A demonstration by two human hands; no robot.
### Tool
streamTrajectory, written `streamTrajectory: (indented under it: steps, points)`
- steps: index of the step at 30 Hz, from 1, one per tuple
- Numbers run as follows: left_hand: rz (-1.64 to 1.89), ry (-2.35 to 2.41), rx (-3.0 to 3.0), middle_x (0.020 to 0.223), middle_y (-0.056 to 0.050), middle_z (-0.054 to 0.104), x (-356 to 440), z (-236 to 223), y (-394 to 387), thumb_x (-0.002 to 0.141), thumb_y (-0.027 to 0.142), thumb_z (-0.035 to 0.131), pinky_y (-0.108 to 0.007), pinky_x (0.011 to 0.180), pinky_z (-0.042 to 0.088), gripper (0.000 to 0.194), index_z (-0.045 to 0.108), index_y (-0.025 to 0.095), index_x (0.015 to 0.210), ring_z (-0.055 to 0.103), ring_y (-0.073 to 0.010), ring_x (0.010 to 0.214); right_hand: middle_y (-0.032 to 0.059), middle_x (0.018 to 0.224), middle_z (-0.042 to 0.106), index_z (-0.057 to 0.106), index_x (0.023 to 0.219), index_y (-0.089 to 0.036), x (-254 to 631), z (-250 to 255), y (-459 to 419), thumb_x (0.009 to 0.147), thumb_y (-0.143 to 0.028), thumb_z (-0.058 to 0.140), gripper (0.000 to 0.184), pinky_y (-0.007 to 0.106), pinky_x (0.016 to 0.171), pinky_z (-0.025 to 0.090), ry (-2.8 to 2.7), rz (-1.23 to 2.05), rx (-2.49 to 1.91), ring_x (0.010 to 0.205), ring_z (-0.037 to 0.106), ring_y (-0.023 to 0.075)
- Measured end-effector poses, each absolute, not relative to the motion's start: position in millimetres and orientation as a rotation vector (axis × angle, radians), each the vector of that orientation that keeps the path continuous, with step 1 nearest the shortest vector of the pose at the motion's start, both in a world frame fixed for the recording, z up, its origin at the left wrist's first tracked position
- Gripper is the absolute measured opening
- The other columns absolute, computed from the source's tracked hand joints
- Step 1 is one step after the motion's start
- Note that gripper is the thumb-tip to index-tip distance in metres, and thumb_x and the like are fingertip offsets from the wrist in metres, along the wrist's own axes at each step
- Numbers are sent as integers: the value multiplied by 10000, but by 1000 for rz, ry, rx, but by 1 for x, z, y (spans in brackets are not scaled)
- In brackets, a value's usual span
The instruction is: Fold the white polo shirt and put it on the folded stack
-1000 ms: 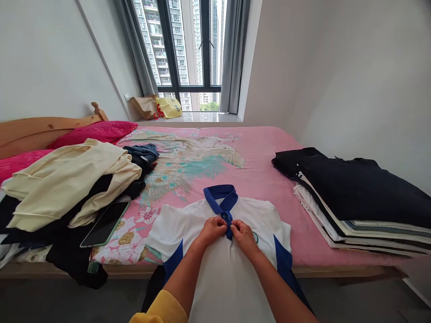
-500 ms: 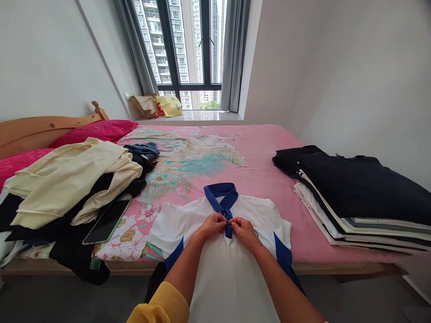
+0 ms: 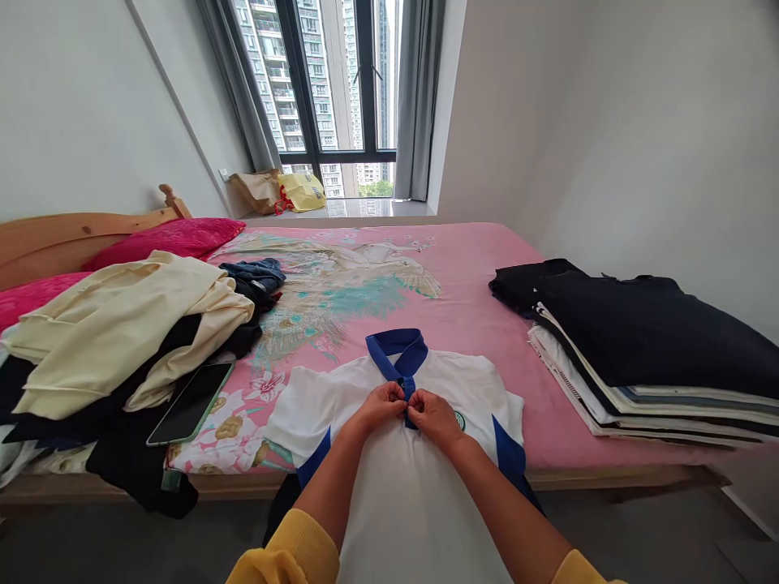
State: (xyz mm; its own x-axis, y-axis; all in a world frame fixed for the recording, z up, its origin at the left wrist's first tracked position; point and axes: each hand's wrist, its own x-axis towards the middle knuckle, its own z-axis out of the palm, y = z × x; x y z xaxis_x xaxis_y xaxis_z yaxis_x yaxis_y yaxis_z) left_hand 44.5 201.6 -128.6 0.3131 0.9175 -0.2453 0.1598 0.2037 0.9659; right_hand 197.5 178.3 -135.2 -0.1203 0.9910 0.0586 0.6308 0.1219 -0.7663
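Note:
A white polo shirt [image 3: 475, 389] with a blue collar [image 3: 395, 349] and blue side panels lies face up at the near edge of the bed, its lower part hanging over the side. My left hand [image 3: 380, 403] and my right hand [image 3: 433, 414] meet at the blue placket [image 3: 407, 388] just below the collar. Both hands pinch it with closed fingers, fingertips almost touching each other. Yellow sleeves cover my forearms near the bottom of the view.
A heap of cream and black clothes [image 3: 115, 341] lies at the left, with a phone [image 3: 190, 402] resting on its edge. A stack of folded dark and white garments [image 3: 645, 349] sits at the right. Pink pillows [image 3: 164, 237], a wooden headboard and a window lie beyond.
My hands stay pinched on the placket and have crept slightly up toward the collar. The view has shifted a little; nothing else has moved.

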Motion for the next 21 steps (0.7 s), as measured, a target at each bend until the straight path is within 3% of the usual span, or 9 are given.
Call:
streamTrajectory:
  steps: [11,18,21]
  points:
    - [831,1171,1126,495,107,467,51,-142,209,555,108,587,-189,444,332,230,445,192,715,456,-49,405,-26,636,624,606,670,-199,207,-146,193,686,-259,554,81,212,548,353,-1749,1009,-1528,579,530,112]
    - [816,1155,1111,507,101,485,50,-137,207,542,159,672,-188,439,339,286,462,191,732,481,-59,416,-24,665,625,598,677,-195,209,-145,195,675,-258,571,69,198,572,365,-1677,1121,-1532,606,525,99]
    - [836,1145,1132,506,101,478,51,-141,207,540,188,697,-191,458,356,306,461,193,735,466,-56,424,-28,590,602,578,674,-189,209,-143,198,679,-250,574,61,191,517,358,-1614,1274,-1546,530,507,88]
